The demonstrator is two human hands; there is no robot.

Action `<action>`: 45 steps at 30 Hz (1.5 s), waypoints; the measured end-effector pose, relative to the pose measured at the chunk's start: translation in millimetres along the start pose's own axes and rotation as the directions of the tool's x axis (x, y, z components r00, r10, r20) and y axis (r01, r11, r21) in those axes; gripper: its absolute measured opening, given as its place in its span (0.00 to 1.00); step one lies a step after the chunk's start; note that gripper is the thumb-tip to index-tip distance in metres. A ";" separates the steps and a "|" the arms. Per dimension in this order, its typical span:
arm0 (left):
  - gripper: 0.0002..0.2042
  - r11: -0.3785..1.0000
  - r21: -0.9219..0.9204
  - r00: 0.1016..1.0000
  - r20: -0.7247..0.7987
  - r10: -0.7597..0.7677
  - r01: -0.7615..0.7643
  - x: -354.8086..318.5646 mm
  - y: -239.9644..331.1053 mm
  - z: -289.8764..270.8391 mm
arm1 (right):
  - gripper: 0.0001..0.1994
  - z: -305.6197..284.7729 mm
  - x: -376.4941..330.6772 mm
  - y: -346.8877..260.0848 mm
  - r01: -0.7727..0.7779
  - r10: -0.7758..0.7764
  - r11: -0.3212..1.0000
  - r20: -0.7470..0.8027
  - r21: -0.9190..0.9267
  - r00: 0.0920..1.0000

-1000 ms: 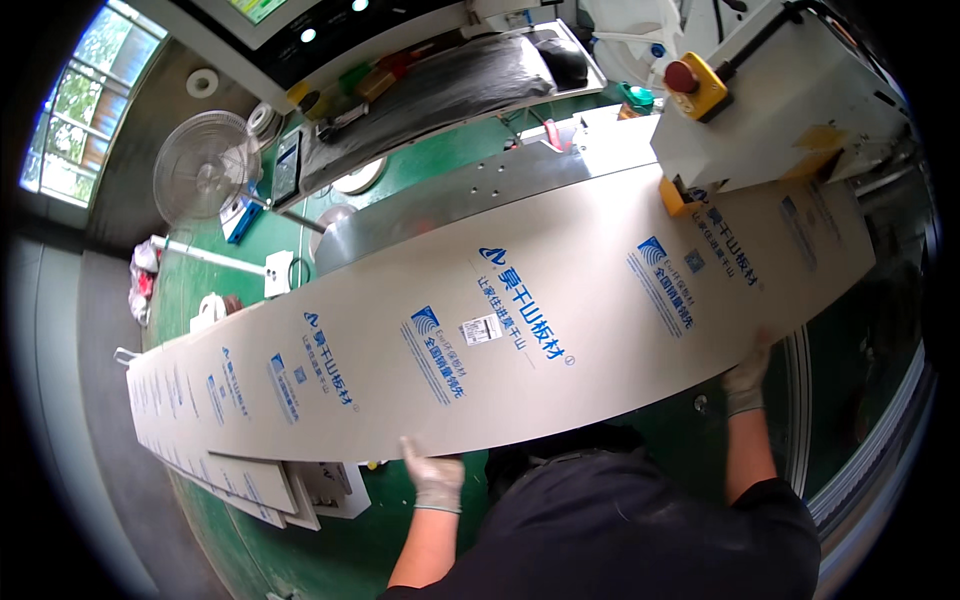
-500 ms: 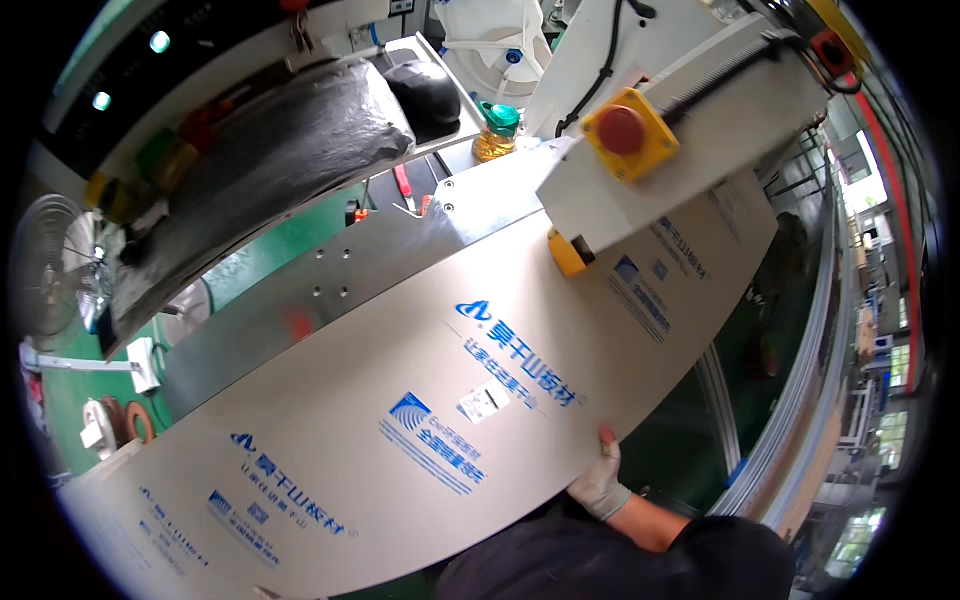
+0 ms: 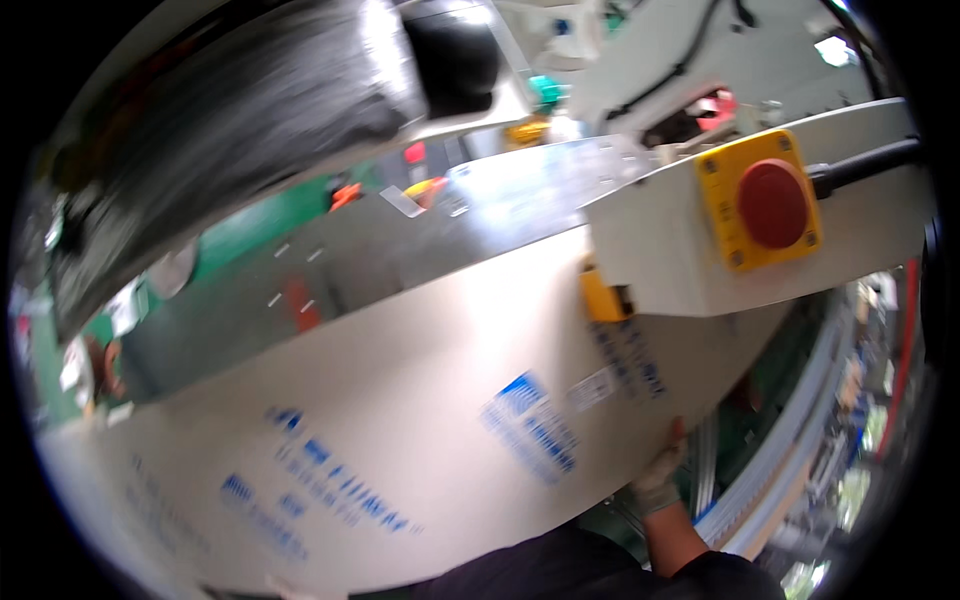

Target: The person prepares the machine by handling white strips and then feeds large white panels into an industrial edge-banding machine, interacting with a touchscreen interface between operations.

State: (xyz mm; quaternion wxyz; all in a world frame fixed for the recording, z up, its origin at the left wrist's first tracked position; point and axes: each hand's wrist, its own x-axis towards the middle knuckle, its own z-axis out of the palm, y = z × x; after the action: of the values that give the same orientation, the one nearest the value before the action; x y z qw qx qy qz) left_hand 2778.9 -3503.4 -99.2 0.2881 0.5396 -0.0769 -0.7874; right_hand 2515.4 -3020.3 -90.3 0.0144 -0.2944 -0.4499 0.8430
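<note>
A long pale board [image 3: 400, 400] with blue printing and a small white label lies slantwise before me, its far right part under a white machine arm [image 3: 680, 240]. My right hand [image 3: 657, 480], in a pale glove with bare fingertip showing, grips its near edge at the right. The thumb rests on top; the other fingers are hidden beneath. At the lower border, a blurred sliver of what looks like my left hand [image 3: 285, 588] shows by the board's near edge; its fingers cannot be made out. A yellow piece [image 3: 603, 293] under the machine arm sits just above the board.
A red push button [image 3: 773, 204] on a yellow box is fixed to the machine arm. Behind the board runs a grey metal plate [image 3: 370, 250]. A black-covered shelf [image 3: 240, 130] stands at the far left. Metal rails [image 3: 790, 440] curve along the right.
The board has slid rightward, so its printing and label sit closer to the yellow piece under the machine arm. My right hand has moved along with it. The whole view has shifted and blurred.
</note>
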 end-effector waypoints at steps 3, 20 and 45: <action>0.40 0.995 0.087 0.979 0.204 0.024 -0.042 -9.6 30.5 -17.4 | 0.34 -27.7 -17.8 15.8 -0.142 0.137 0.986 0.066 0.089 0.988; 0.27 0.957 0.214 0.980 0.086 0.180 -0.195 -19.8 268.3 -55.1 | 0.32 41.7 -199.6 137.2 -0.542 0.307 0.739 0.516 0.400 0.800; 0.35 -0.706 -0.130 0.338 0.809 -0.481 -0.696 126.0 437.3 119.7 | 0.33 245.9 -472.1 302.9 -0.631 0.592 0.766 0.250 0.122 0.766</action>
State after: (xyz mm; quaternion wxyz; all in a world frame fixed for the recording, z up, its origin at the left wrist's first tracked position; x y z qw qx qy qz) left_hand 2802.3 -3953.4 36.8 -0.0787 -0.0228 -0.9916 -0.1004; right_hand 2853.1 -3521.5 9.4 -0.2773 -0.3377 -0.2412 0.8665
